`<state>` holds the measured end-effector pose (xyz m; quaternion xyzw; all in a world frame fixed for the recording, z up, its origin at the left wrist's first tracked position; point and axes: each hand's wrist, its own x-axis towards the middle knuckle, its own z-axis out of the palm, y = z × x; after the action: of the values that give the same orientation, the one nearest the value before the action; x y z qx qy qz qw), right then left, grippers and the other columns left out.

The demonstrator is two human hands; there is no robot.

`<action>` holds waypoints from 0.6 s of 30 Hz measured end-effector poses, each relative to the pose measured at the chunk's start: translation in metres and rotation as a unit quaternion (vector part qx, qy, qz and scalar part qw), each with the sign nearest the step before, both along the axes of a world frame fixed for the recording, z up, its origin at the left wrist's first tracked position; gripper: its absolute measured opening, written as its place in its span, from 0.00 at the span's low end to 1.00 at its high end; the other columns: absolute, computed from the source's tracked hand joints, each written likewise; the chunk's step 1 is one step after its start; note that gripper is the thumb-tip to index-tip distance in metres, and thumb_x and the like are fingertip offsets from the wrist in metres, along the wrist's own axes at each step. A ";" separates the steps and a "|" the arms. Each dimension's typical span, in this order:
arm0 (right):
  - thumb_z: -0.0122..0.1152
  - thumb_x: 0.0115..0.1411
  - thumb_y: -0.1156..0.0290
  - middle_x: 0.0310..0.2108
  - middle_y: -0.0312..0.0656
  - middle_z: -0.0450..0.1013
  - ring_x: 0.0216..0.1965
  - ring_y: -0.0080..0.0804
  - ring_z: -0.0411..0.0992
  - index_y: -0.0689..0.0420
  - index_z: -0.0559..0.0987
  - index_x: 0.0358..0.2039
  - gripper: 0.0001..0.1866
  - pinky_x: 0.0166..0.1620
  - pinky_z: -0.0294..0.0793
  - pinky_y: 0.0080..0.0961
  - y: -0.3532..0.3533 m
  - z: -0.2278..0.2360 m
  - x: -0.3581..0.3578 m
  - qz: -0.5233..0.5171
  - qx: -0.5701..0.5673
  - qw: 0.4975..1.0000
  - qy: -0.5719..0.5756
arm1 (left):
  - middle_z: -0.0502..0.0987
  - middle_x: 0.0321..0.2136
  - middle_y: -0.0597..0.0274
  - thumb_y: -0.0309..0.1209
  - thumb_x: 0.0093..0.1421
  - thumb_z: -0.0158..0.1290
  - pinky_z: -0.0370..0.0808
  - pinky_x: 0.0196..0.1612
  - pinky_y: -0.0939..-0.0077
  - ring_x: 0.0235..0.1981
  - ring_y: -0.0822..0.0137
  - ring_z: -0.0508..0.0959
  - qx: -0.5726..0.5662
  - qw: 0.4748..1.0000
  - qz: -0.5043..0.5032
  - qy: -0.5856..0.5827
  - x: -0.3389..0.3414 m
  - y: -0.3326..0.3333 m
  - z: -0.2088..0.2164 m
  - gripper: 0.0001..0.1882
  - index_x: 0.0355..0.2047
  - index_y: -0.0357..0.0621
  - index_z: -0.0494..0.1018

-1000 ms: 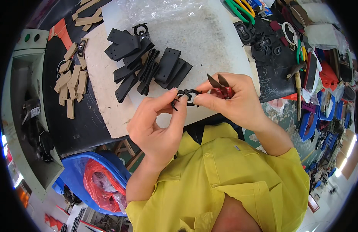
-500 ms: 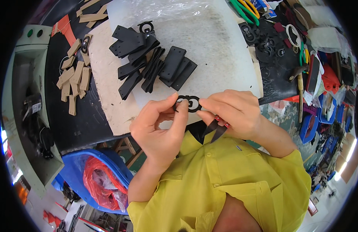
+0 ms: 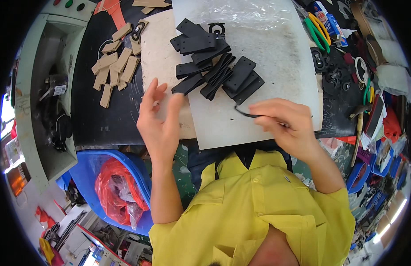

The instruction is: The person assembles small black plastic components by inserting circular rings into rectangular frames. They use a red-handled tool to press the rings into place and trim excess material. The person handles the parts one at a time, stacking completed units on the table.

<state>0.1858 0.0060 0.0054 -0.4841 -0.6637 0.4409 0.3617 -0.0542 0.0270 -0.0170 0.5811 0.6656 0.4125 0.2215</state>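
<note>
Clearly, the left hand [image 3: 159, 122] shows nothing in its grasp: its fingers stand spread, the thumb well apart from them, over the near part of a cream board [image 3: 156, 57]. The right hand [image 3: 287, 126] has its thumb and fingers pinched together on a thin, curved black piece [image 3: 246, 114], which juts leftward from the fingertips, its free end close by the nearest strap; whether anything else sits inside the curled palm, I cannot tell. Beyond and between the two sets of fingers, folded black straps [image 3: 243, 73] lie heaped on a white sheet [image 3: 218, 128], with a black ring-shaped fitting [image 3: 217, 25] at the heap's far end. Left of and beyond the left fingers, tan strips [image 3: 121, 64] lie loosely piled on the dark tabletop [image 3: 90, 115]. Right of and beyond the right fingers are black ring parts [image 3: 332, 77] and, farther out, green-handled and yellow-handled tools [image 3: 315, 33]. Nearer the body than the left fingers, and further left, stands a blue bin [image 3: 86, 170] holding a red bag [image 3: 110, 188].
</note>
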 end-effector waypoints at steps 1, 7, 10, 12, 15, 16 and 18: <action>0.64 0.49 0.77 0.29 0.42 0.75 0.26 0.35 0.75 0.60 0.78 0.32 0.08 0.28 0.73 0.25 0.004 -0.009 -0.007 0.003 0.054 0.999 -0.006 | 0.75 0.34 0.60 0.21 0.55 0.54 0.70 0.37 0.83 0.34 0.74 0.74 0.003 0.999 -0.031 0.017 0.000 0.000 0.000 0.14 0.44 0.34 0.73; 0.63 0.52 0.74 0.26 0.43 0.75 0.23 0.34 0.72 0.61 0.78 0.31 0.06 0.26 0.71 0.24 0.027 -0.018 -0.002 -0.074 0.129 0.987 -0.068 | 0.73 0.34 0.60 0.13 0.44 0.57 0.74 0.37 0.72 0.36 0.67 0.75 0.107 0.983 -0.019 -0.148 0.024 -0.002 0.008 0.14 0.33 0.37 0.75; 0.64 0.52 0.74 0.21 0.38 0.71 0.19 0.24 0.66 0.61 0.78 0.31 0.06 0.23 0.64 0.18 0.026 -0.011 0.009 -0.152 0.018 0.987 -0.043 | 0.74 0.31 0.56 0.10 0.38 0.54 0.74 0.40 0.71 0.39 0.59 0.77 0.193 0.962 -0.190 0.029 0.020 -0.006 -0.005 0.13 0.24 0.39 0.75; 0.63 0.53 0.75 0.19 0.31 0.68 0.19 0.14 0.59 0.62 0.78 0.32 0.06 0.22 0.57 0.12 0.022 -0.007 0.016 -0.184 -0.013 0.983 0.005 | 0.75 0.29 0.54 0.12 0.37 0.53 0.73 0.45 0.68 0.42 0.54 0.76 0.140 0.959 -0.241 0.051 0.015 -0.016 -0.007 0.10 0.21 0.39 0.73; 0.61 0.55 0.77 0.18 0.28 0.67 0.20 0.10 0.59 0.62 0.78 0.34 0.06 0.22 0.57 0.10 0.014 -0.003 0.023 -0.195 -0.047 0.980 0.016 | 0.75 0.30 0.56 0.16 0.42 0.54 0.71 0.44 0.71 0.39 0.58 0.76 0.133 0.963 -0.233 0.028 0.005 -0.025 -0.010 0.09 0.27 0.38 0.75; 0.61 0.55 0.77 0.18 0.28 0.67 0.20 0.10 0.60 0.62 0.78 0.33 0.06 0.22 0.58 0.10 0.011 -0.003 0.021 -0.176 -0.066 0.981 0.041 | 0.75 0.31 0.56 0.17 0.43 0.55 0.71 0.43 0.72 0.38 0.59 0.76 0.100 0.982 -0.162 0.008 0.010 -0.027 -0.008 0.09 0.28 0.38 0.76; 0.61 0.54 0.77 0.18 0.28 0.68 0.19 0.10 0.60 0.62 0.78 0.33 0.05 0.22 0.58 0.10 0.005 -0.002 0.013 -0.138 -0.103 0.981 0.092 | 0.75 0.31 0.57 0.19 0.45 0.57 0.71 0.40 0.74 0.35 0.63 0.75 0.034 0.999 -0.018 -0.030 0.023 -0.035 -0.001 0.11 0.32 0.38 0.76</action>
<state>0.1986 0.0114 0.0032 -0.5630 -0.5055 0.4952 0.4269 -0.0312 -0.0075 -0.0185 0.5875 0.6340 0.4478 0.2287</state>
